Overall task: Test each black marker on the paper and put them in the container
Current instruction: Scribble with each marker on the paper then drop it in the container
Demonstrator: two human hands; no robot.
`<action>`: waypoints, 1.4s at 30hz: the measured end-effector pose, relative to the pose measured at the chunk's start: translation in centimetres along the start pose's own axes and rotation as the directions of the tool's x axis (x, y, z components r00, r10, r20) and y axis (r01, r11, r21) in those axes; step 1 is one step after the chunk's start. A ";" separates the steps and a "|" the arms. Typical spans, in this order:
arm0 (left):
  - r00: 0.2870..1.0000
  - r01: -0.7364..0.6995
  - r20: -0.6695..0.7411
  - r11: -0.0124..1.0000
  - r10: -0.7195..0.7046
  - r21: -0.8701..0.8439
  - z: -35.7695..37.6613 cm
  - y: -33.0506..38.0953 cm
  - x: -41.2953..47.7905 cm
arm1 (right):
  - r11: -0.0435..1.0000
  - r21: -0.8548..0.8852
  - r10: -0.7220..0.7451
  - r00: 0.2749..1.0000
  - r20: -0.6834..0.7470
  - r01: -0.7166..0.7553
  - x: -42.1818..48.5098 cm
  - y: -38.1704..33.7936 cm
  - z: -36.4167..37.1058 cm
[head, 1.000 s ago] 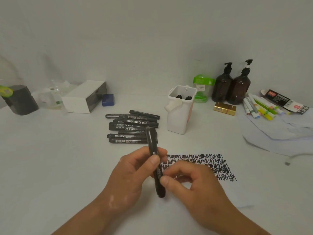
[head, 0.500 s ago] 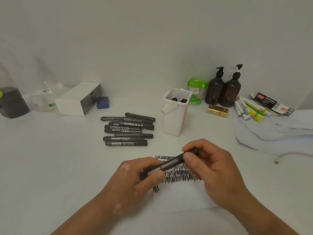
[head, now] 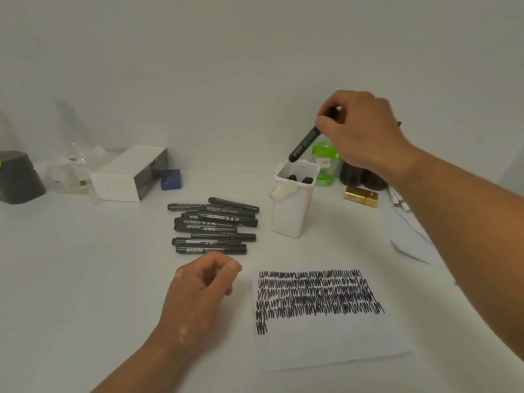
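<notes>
R hand (head: pixel 360 129) fingers (head: pixel 323 123) pinch 1 black marker (head: pixel 304 143), slanted, lower end just above the white plastic container (head: pixel 289 211) mouth. 0.5 s ago we held it 2-handed over the paper (head: pixel 326 344): test done, drop-in pending. L hand (head: pixel 198 290) loosely curled, empty, over desk (head: pixel 85 279). Marker pile (head: pixel 212 225): smooth cylinders; paper matte, scribbled.

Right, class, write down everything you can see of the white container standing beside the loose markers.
The white container is a tall, plastic-looking box with rounded corners and an open top; a flap-like tab hangs off its near-left rim. It stands upright on the table, right of the loose markers. Dark marker ends show inside. The right hand holds a tilted marker with its lower end at the rim; contact cannot be told.
</notes>
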State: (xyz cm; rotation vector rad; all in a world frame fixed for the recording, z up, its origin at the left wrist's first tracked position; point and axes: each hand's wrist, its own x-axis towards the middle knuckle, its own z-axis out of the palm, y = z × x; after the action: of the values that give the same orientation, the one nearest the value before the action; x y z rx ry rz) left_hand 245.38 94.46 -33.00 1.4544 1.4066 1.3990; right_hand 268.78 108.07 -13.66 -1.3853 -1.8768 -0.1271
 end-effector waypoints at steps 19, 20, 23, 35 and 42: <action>1.000 -0.007 -0.002 1.000 0.007 -0.017 0.3 -0.3 0.3 | 0.948 -0.317 0.123 0.887 0.445 0.027 1.7 -0.3 8.8; 1.000 -0.007 -0.002 1.000 0.007 -0.017 0.3 -0.4 0.3 | 0.944 -0.329 0.125 0.881 0.457 0.036 1.6 -0.3 8.9; 1.000 -0.009 0.001 1.000 0.009 -0.025 0.3 -0.4 0.3 | 0.950 -0.312 0.149 0.879 0.454 0.000 1.5 0.1 9.2; 1.000 -0.005 0.007 0.999 0.006 -0.036 0.1 -0.5 0.3 | 0.954 -0.299 0.179 0.853 0.490 -0.028 0.6 1.7 10.0; 1.000 0.016 0.012 0.999 -0.015 -0.039 0.0 -0.7 0.4 | 0.997 -0.060 0.067 0.986 0.154 -0.058 -1.4 0.7 6.6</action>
State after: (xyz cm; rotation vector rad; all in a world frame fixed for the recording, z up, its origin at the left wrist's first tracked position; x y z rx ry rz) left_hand 245.18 95.02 -33.59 1.4214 1.3731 1.3987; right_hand 266.01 110.64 -19.33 -1.5286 -1.9681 -0.0405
